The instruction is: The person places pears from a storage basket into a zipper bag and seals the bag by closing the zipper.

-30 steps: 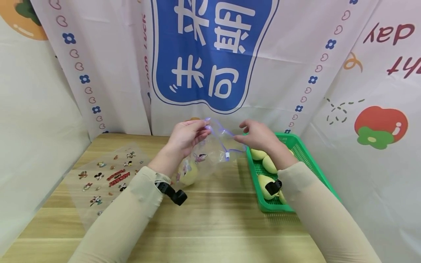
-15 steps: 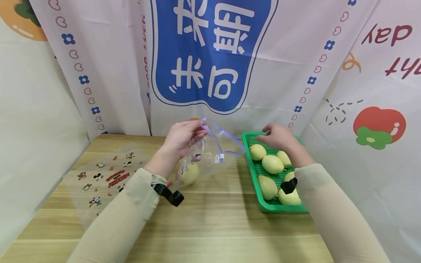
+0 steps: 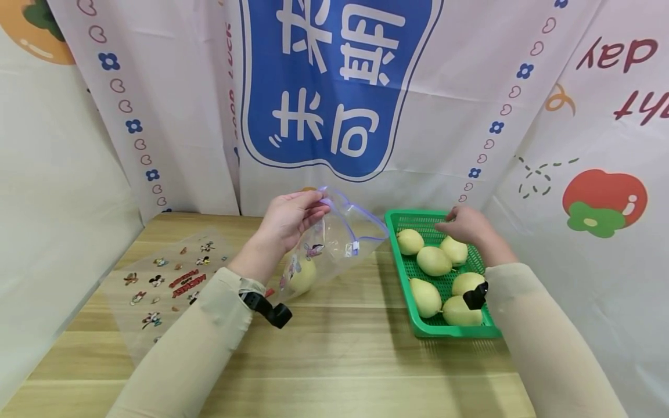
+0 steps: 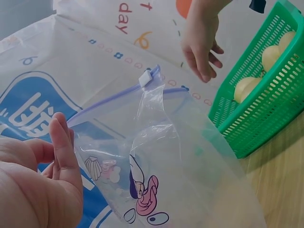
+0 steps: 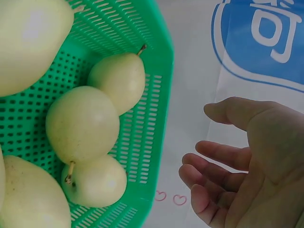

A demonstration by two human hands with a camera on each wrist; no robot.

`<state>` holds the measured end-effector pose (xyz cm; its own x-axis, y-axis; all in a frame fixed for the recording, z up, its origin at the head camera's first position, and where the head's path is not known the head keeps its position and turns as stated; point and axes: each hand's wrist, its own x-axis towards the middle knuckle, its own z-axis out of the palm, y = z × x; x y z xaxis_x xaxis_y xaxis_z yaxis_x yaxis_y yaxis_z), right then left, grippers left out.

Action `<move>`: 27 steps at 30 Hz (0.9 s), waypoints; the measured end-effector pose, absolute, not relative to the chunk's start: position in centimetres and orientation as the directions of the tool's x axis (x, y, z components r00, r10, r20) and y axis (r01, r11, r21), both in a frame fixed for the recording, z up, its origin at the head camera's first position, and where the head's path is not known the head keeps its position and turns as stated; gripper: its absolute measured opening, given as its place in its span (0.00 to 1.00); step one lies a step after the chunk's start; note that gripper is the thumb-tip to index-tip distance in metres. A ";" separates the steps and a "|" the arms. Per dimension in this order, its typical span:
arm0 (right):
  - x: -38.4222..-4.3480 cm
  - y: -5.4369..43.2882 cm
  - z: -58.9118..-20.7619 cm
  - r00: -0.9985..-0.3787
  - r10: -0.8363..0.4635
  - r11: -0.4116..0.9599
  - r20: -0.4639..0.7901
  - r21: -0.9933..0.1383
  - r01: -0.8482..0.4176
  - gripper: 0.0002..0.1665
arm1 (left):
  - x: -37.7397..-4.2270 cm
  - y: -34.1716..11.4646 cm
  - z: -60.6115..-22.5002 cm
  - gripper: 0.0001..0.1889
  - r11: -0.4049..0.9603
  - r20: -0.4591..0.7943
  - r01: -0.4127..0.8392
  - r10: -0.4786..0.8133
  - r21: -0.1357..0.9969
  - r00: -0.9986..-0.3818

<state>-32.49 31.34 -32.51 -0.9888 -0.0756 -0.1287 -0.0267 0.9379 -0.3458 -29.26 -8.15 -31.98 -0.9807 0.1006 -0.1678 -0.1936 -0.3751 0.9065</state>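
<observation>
From where I stand, the clear zip bag point(image 3: 340, 238) hangs over the middle of the tabletop point(image 3: 345, 360), its far rim pinched between the thumb and fingers of the left hand point(image 3: 287, 220). One pear point(image 3: 304, 277) shows through the plastic low on the bag's left side, apparently inside. The right hand point(image 3: 472, 225) holds nothing; its fingers are apart and lightly bent, by the far right end of the green basket point(image 3: 455, 331), where more pears point(image 3: 434, 261) lie. I'd expect the bag to be light, limp and a bit slippery, its mouth apt to sag, so the firmer purple zip edge seems the best place to grip. The pears should be fairly heavy, firm yet easily bruised, and smooth enough to slide; a hold round the wide belly looks safer than the thin stem point(image 5: 70, 172). Film and glare blur the pear in the bag, and I can't make out what its base rests on. The left forearm covers part of the flat printed sheet point(image 3: 183, 284) at left; whether that is another bag, I can't tell. The left wrist view cuts off the bag's bottom.
</observation>
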 end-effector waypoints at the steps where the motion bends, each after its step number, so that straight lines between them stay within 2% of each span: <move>1: -32.5 31.6 -32.7 -0.988 -0.073 0.941 -0.137 -0.337 -0.023 0.37 | -29.2 -8.2 -32.0 0.08 -0.378 -0.169 -0.195 0.102 0.905 -0.980; 7: -32.9 32.7 -34.1 -0.973 -0.055 0.949 -0.226 -0.314 0.019 0.40 | -29.1 -8.5 -31.9 0.09 -0.369 -0.173 -0.204 0.116 0.907 -0.978; 12: -33.2 32.8 -35.5 -0.956 -0.088 0.951 -0.280 -0.310 0.003 0.42 | -29.1 -8.8 -31.8 0.14 -0.350 -0.176 -0.210 0.128 0.913 -0.976; 18: -33.8 32.2 -36.9 -0.910 -0.113 0.941 -0.400 -0.337 0.031 0.47 | -29.1 -8.8 -31.9 0.18 -0.337 -0.180 -0.216 0.134 0.917 -0.975; 27: -33.4 31.0 -37.7 -0.862 -0.093 0.944 -0.499 -0.320 0.083 0.45 | -29.0 -8.8 -31.8 0.12 -0.331 -0.175 -0.211 0.135 0.920 -0.975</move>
<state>-33.45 30.96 -37.65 -0.8617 -0.0932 -0.4988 0.0833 0.9437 -0.3203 -29.02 -8.84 -31.77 -0.9753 0.1347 -0.1748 -0.2106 -0.3309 0.9199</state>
